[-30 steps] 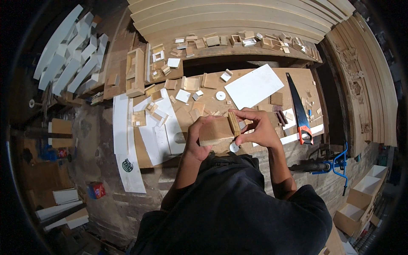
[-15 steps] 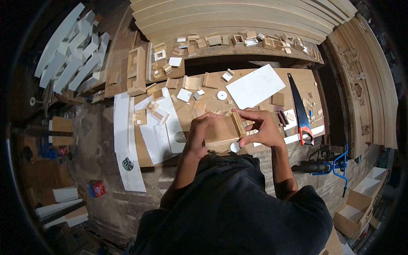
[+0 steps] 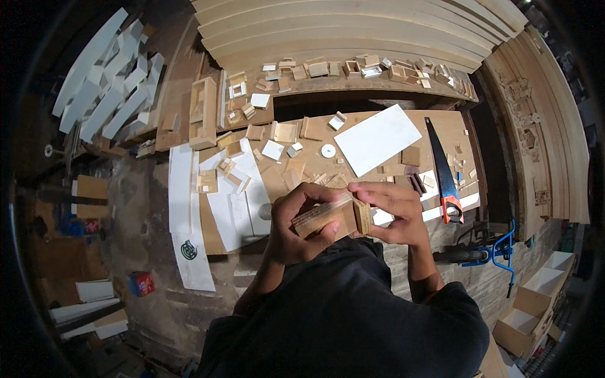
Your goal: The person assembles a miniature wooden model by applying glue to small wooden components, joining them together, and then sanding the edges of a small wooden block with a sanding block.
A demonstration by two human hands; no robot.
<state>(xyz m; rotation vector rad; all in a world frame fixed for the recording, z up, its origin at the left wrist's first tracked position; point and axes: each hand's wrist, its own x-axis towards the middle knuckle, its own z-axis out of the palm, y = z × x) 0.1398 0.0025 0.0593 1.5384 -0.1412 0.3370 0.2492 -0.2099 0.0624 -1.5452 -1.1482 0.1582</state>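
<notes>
Close to my body, over the near edge of the work board, both hands hold a small plywood assembly [image 3: 343, 224]. My left hand [image 3: 287, 220] is closed round its left end, fingers over the top and thumb across the near face. A thicker plywood strip [image 3: 363, 217] stands crosswise at the right end. My right hand [image 3: 401, 213] grips that strip, its fingers along the top and thumb low down. How the parts are joined is hidden. Beyond my hands lie a white rectangular panel [image 3: 378, 140], a white disc [image 3: 328, 151] and several small wooden offcuts.
A handsaw [image 3: 443, 173] with an orange and black handle lies on the right of the board. White sheets [image 3: 233, 208] overhang at left. Small wooden boxes line the back shelf [image 3: 372, 86]. Long boards [image 3: 359, 31] are stacked behind. A blue-framed object [image 3: 501, 247] stands at right.
Both hands have drawn the plywood assembly nearer and tilted it, so its left end now shows. My left fingers have wrapped further round it. My right fingers have closed in on the strip.
</notes>
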